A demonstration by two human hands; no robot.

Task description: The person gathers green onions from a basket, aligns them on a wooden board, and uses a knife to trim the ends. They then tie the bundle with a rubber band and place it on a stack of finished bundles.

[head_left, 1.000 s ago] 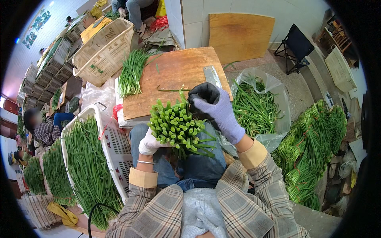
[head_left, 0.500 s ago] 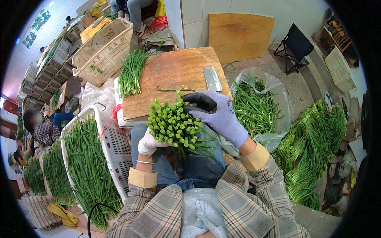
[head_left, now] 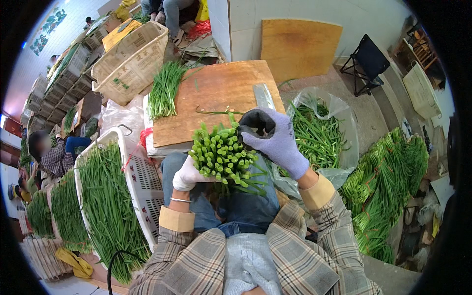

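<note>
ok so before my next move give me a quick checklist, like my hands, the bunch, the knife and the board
1. Left hand gripping the bunch of green stalks: ok, it wraps the bunch from the left.
2. Right hand free of stalks: cannot tell; its fingertips are at the bunch's right edge, and any pinch is unclear.
3. Stalks all gathered in evenly: not ok, several splay out at the lower right.
4. Knife out of your hands: ok, it lies on the right side of the wooden board.
5. Board free of loose pieces: not ok, a loose green strand lies near its close edge.
</note>
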